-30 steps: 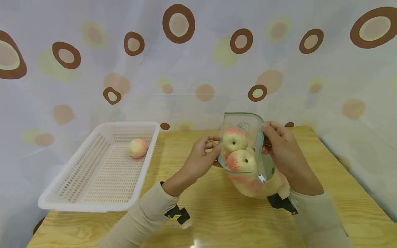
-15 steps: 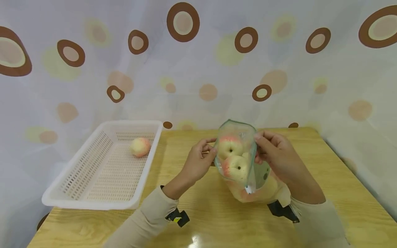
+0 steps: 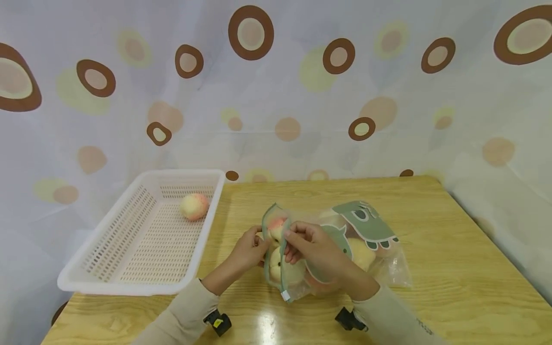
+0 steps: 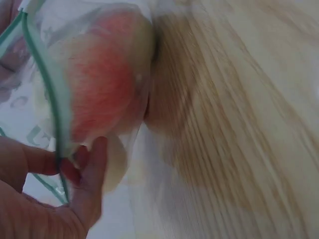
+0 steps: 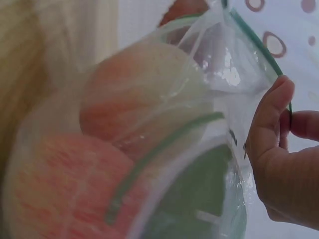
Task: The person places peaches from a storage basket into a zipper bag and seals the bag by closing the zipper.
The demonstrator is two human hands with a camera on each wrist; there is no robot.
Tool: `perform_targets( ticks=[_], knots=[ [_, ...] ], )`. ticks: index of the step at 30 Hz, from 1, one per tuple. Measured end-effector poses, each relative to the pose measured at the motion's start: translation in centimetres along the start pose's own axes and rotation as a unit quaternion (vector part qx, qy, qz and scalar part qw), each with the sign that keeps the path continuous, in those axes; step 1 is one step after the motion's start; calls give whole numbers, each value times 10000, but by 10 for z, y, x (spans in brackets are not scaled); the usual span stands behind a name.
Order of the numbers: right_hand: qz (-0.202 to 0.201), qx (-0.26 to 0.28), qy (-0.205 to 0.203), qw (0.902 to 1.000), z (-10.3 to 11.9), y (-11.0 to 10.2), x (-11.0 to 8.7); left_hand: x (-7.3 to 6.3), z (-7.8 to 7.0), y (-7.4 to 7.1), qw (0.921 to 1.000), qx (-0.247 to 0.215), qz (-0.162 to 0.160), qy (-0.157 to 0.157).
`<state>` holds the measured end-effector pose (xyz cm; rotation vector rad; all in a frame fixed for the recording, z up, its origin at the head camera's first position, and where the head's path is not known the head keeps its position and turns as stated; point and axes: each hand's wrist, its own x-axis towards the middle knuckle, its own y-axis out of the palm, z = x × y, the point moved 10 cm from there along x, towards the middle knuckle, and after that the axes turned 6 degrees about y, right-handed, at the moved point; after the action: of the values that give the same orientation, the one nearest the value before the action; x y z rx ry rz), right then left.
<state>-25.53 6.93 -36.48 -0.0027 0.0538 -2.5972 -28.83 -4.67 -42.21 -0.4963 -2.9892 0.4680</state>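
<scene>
A clear zip-lock bag (image 3: 372, 224) with green print and green zip edges lies on the table, bulging with several peaches (image 3: 290, 269). Its mouth faces left and gapes a little. My left hand (image 3: 247, 248) pinches the left edge of the mouth; in the left wrist view, thumb and fingers of that hand (image 4: 55, 204) meet on the green strip beside a red-blushed peach (image 4: 102, 87). The opposite edge is pinched by my right hand (image 3: 318, 248), also seen gripping it in the right wrist view. A white zip slider (image 3: 285, 295) hangs at the near corner.
To the left stands a white plastic basket (image 3: 129, 288) with slotted walls, one peach (image 3: 194, 207) inside near its right wall. The wooden table (image 3: 453, 268) ends at a patterned cloth (image 3: 284, 86) behind it.
The bag has been lowered and tipped so its mouth turns left and its printed body lies out to the right. Both hands moved down and left with it, still holding the edges.
</scene>
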Motion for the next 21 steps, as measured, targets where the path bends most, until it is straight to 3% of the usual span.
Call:
perform_targets(
  ticks=[4, 9, 12, 15, 18, 21],
  knots=[
    [194, 69, 260, 9995, -19, 15, 3, 3, 6, -2, 9980, 632, 27, 61],
    [423, -30, 533, 9977, -31, 19, 2, 12, 7, 1, 9968, 743, 188, 236],
    [605, -531, 459, 9957, -27, 12, -3, 12, 7, 4, 9973, 657, 277, 201],
    [472, -1484, 181, 9876, -11, -12, -9, 12, 7, 2, 9970, 739, 155, 146],
    [-52, -2798, -162, 9599, 12, -48, -15, 12, 8, -3, 9951, 972, -87, 126],
    [-457, -4112, -324, 9098, 28, -78, -17, 13, 12, -5, 9938, 1077, -220, 184]
  ],
)
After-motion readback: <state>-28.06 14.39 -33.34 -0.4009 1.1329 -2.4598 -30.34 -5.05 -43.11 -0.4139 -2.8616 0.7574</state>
